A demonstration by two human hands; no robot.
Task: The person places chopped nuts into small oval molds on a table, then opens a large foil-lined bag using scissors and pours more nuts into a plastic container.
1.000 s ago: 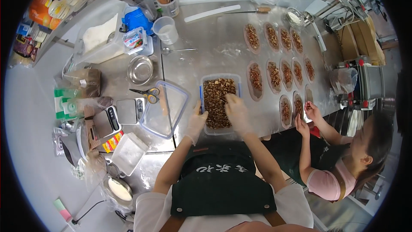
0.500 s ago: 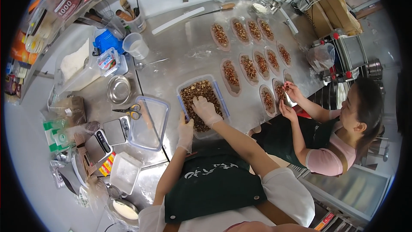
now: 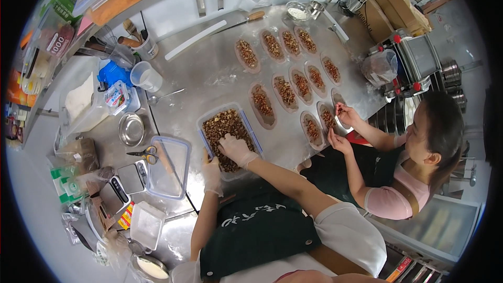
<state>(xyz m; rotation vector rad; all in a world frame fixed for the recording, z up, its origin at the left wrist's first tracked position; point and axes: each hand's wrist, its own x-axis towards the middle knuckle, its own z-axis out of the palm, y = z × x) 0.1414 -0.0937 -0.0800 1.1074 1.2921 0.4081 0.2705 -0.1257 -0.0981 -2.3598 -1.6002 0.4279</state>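
A clear plastic box (image 3: pixel 255 137) with blue side clips holds a brown mix of chopped nuts (image 3: pixel 224 124). My right hand (image 3: pixel 237 151), in a clear glove, reaches into the mix with its fingers bent and their tips sunk among the pieces. At the box's left wall is my left hand (image 3: pixel 211 174), also gloved, with its fingers closed on the edge. Farther right, several oval dough pieces (image 3: pixel 263 107) topped with chopped nuts lie in rows on the steel table (image 3: pixel 196 86). A co-worker's hands (image 3: pixel 343 131) handle the topping of a near right piece.
Left of the box lie its lid (image 3: pixel 181 175), scissors (image 3: pixel 149 154), a metal bowl (image 3: pixel 131 129) and scales (image 3: pixel 115 194). Behind stand a measuring cup (image 3: pixel 146 76) and a spoon (image 3: pixel 170 95). A white strip (image 3: pixel 195 40) and a knife (image 3: pixel 246 19) lie at the back.
The whole view has shifted, so the table appears farther left. My right fingers look more bent in the nut mix. My left hand stays at the box's edge.
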